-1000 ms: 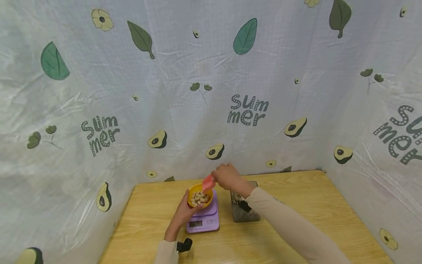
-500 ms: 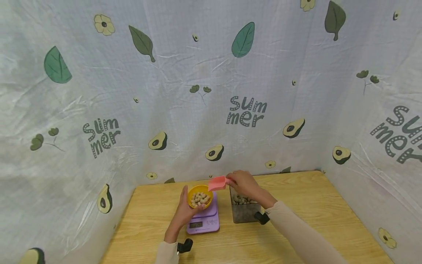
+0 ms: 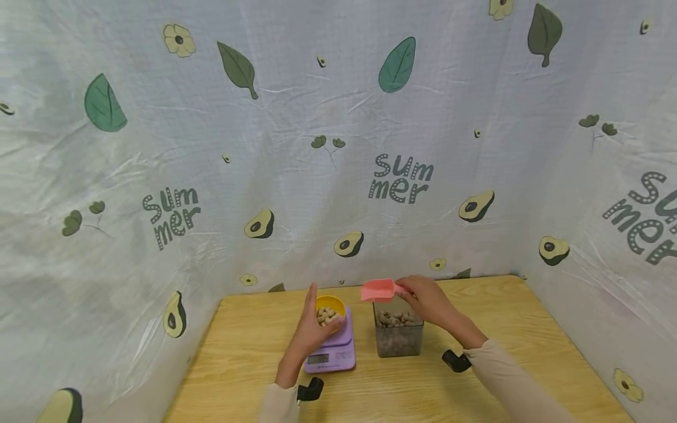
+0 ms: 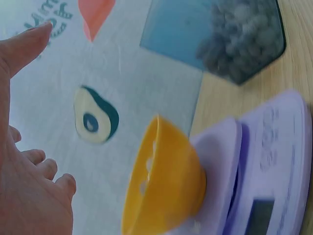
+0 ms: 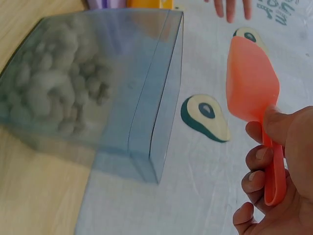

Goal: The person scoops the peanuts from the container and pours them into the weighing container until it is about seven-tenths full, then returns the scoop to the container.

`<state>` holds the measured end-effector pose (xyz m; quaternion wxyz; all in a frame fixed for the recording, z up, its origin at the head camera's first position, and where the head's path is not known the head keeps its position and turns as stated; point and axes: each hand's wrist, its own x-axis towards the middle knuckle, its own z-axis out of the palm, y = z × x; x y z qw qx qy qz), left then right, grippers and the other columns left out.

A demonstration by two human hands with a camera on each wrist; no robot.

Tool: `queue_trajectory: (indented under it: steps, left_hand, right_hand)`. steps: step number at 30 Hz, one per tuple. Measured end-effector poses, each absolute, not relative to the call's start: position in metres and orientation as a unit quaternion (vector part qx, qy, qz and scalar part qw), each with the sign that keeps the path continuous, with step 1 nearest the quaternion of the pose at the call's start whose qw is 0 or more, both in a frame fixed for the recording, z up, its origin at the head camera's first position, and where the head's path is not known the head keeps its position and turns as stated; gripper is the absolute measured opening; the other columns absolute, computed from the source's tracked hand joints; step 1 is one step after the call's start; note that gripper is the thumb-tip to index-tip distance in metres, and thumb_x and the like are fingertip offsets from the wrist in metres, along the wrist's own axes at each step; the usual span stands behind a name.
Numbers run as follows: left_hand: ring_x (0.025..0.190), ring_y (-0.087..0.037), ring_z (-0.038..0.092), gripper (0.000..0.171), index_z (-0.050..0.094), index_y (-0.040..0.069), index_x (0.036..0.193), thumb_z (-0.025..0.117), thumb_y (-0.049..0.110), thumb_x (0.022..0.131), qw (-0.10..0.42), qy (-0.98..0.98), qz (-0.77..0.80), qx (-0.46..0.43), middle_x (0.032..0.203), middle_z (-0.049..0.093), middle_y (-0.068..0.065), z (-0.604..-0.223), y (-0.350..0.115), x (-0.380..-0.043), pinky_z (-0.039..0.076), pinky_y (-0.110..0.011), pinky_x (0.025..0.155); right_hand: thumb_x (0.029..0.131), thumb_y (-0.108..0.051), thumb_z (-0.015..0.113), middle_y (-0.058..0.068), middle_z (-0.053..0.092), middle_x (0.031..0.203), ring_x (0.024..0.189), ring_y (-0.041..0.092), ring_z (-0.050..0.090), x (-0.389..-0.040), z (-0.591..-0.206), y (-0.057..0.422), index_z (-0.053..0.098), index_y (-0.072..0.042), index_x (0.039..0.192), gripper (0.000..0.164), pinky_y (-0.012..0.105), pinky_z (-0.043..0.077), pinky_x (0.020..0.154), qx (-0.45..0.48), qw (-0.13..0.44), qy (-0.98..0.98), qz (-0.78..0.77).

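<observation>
My right hand [image 3: 427,298] grips the handle of a pink scoop [image 3: 378,290], held above the clear plastic bin [image 5: 88,78] of peanuts. No peanuts show in the scoop. The peanuts [image 3: 396,319] lie in the lower part of the bin. A yellow bowl [image 4: 168,186] with peanuts inside stands on a purple kitchen scale [image 3: 346,356]. My left hand [image 3: 309,332] hovers by the bowl, fingers spread; the left wrist view shows a gap between hand and bowl. The digits on the scale's display [image 3: 318,359] are too blurred to read.
Everything stands on a wooden table [image 3: 254,352]. A white cloth [image 3: 296,194] printed with leaves and avocados hangs behind it and along both sides. The bin is just right of the scale.
My right hand has moved right with the scoop, from over the bowl to over the bin, and the scoop has levelled out. My left hand has come away from the bowl.
</observation>
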<state>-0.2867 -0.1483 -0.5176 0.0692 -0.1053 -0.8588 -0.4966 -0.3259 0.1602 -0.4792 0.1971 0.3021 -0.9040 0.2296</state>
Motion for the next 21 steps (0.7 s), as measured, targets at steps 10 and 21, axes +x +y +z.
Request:
queue_trajectory:
  steps: [10, 21]
  left_hand:
    - [0.149, -0.045, 0.019, 0.109, -0.001, 0.030, 0.159, 0.072, 0.054, 0.082, 0.045, -0.860, -0.485, -0.155, 0.166, 0.007, -0.014, -0.515, -0.112, -0.285, 0.029, -0.067, 0.112]
    - [0.152, -0.037, 0.013, 0.108, -0.002, 0.028, 0.159, 0.071, 0.054, 0.084, 0.007, -0.865, -0.464, -0.192, 0.167, 0.003, -0.008, -0.523, -0.082, -0.289, 0.025, -0.065, 0.115]
  right_hand:
    - [0.092, -0.023, 0.067, 0.004, 0.072, 0.097, 0.085, 0.022, 0.064, -0.317, -0.477, 0.188, 0.070, -0.009, 0.114, 0.026, 0.044, 0.053, 0.079, 0.303, 0.207, -0.915, 0.169]
    - [0.089, -0.021, 0.070, 0.002, 0.070, 0.092, 0.084, 0.023, 0.064, -0.320, -0.475, 0.197, 0.072, -0.013, 0.103, 0.016, 0.045, 0.051, 0.074, 0.334, 0.217, -0.914, 0.080]
